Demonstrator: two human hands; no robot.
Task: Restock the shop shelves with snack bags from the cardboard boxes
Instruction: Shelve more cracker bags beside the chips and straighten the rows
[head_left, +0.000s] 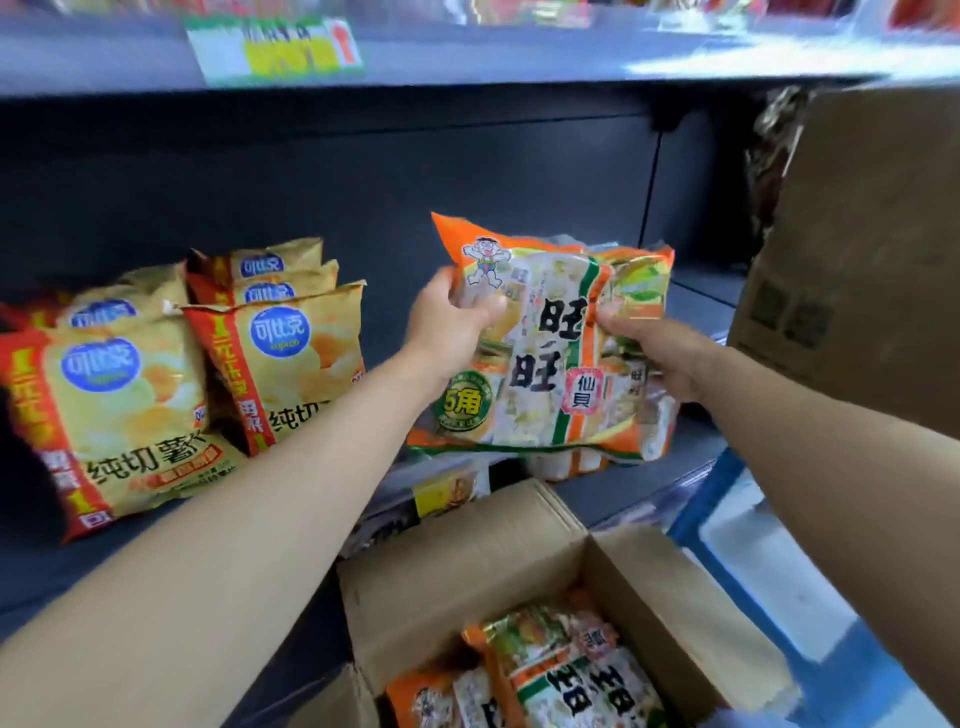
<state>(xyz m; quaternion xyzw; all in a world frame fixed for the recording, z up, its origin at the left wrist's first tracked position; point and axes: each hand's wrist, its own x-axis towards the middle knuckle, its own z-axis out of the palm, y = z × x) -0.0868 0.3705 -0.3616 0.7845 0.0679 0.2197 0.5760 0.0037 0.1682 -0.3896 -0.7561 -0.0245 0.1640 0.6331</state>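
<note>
Dark shop shelf (156, 561) fills my view. My left hand (449, 332) and right hand (660, 358) each grip one side of an orange snack bag (545, 364), held upright over the shelf. Yellow chip bags (291, 353) stand left of my left hand, and an open cardboard box (467, 561) holding more bags sits below both hands.

The orange snack bag (540, 353) is seen to be of glossy, crinkled plastic film, as are the yellow crisp bags (130, 405). The open cardboard box (467, 545) and the box on the shelf (857, 234) are shown as matt brown board. The shelf back panel (363, 171) is finished in smooth, matt dark grey.
</note>
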